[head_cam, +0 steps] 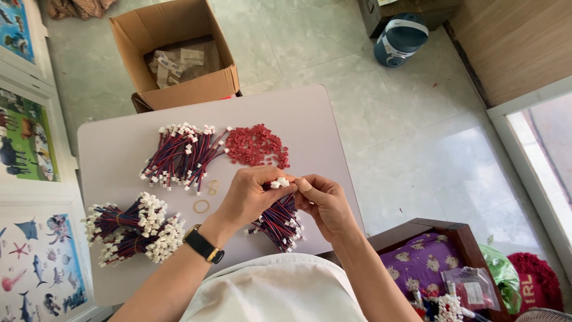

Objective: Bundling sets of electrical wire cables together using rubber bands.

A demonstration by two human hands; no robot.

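Working from the pale grey rectangular table (119,149) as my landmark. At its left edge lie two tied bundles of red-and-dark wire leads with white plastic plugs (134,229), and just in from them two loose tan rubber bands (201,206). Further up the table top sits a fanned, untied heap of the same wire leads (179,155), and touching its right side a small pile of little red plastic connector housings (256,146).

Now my left hand (250,197), black wristwatch on the wrist, is curled shut, fingertips pinching the white plug ends of a loose bunch of wire leads (280,220) that hangs down over the table's near edge. My right hand (325,203) closes in from the other side, thumb and forefinger nipped on the same plugs (280,182). I'd judge I'm lining up the plug ends; the next move calls for keeping them level without letting the bunch splay.

Containers: beyond the table's far edge, an open brown cardboard box (179,89) holds flat paper-wrapped packets. Off the near right corner, a dark wooden tray (459,229) holds purple patterned cloth and a clear bag.
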